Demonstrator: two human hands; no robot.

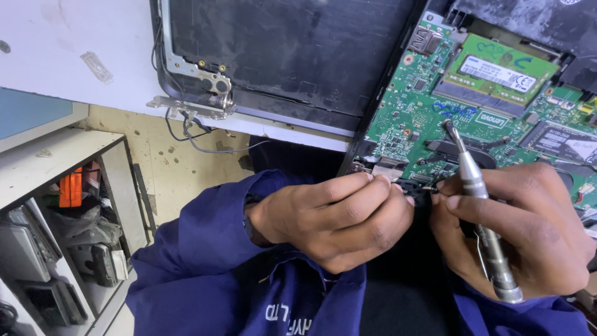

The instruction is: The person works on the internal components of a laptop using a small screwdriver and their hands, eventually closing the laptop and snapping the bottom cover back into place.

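My left hand (336, 218) pinches a small black part (415, 190) at the near edge of an opened laptop. My right hand (522, 230) grips a silver metal screwdriver (479, 205), with its tip pointing up over the green circuit board (416, 112). The fingers of both hands meet at the small black part. Both sleeves are dark blue. A green memory module (500, 68) sits in its slot on the board.
The laptop's dark lid panel (280, 50) lies flat on the white table (68, 50), with a bare metal hinge (205, 99) and loose wires hanging over the edge. At the left stands a white shelf unit (56, 162) holding several devices and an orange item.
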